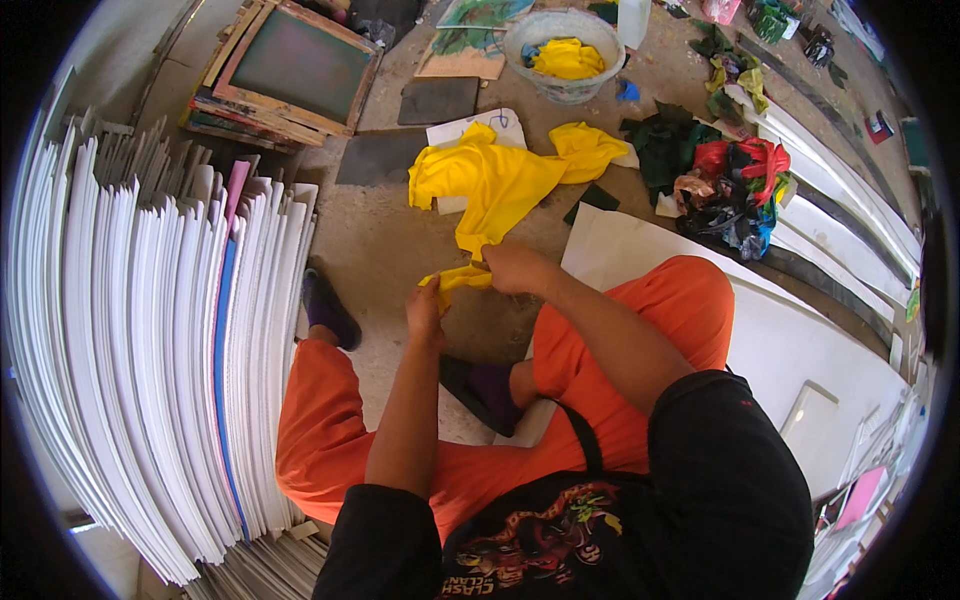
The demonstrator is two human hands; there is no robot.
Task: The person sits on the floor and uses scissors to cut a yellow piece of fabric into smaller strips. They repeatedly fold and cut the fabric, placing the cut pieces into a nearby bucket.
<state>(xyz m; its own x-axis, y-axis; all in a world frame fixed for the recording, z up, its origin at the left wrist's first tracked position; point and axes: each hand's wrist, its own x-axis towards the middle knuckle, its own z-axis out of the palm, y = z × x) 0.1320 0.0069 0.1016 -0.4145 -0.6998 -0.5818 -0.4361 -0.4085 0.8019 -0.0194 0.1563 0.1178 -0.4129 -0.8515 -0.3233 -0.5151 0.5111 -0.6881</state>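
Observation:
A large crumpled yellow cloth (510, 185) lies on the floor in front of me. Its near end narrows toward my hands, where a yellow strip (462, 277) stretches between them. My left hand (425, 310) is closed on the strip's left end, with a bit of cloth hanging below. Just right of it, my right hand (520, 270) is closed at the cloth where the strip and the larger piece meet. A small dark spot shows between the two pieces there; whether the right fingers also hold a small tool cannot be made out.
White sheets (150, 350) stand packed along the left. Wooden frames (295, 70) are stacked beyond them. A basin (562, 90) with yellow cloth stands ahead. Dark rags (665, 145) and a black plastic bag (725, 205) lie to the right, beside a large white board (780, 360).

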